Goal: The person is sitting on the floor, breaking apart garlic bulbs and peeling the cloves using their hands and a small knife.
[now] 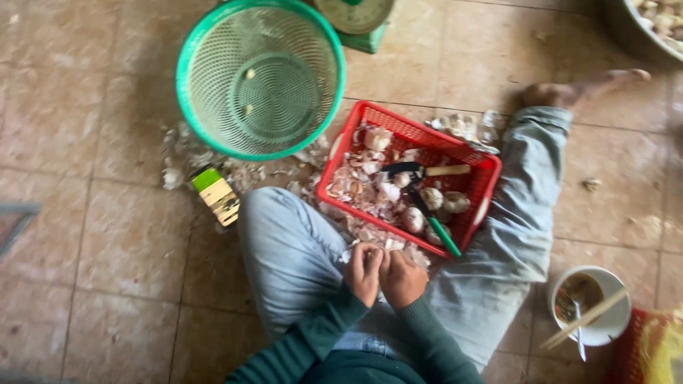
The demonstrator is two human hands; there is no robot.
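Left hand (pixel 364 270) and right hand (pixel 400 277) pressed together over the lap, grip clenched on something too small to identify. Just beyond, red basket (pixel 484 186) of garlic skins on the floor, knife (pixel 435 226) lengthwise toward the hands. Farther, green colander (pixel 186 92); bare tile leftward.

A small rectangular box (pixel 216 195) with a green end and cream-and-dark printed sides lies on the tiled floor (pixel 107 242), just below the green basket (pixel 260 78), among garlic skins (pixel 249 171).
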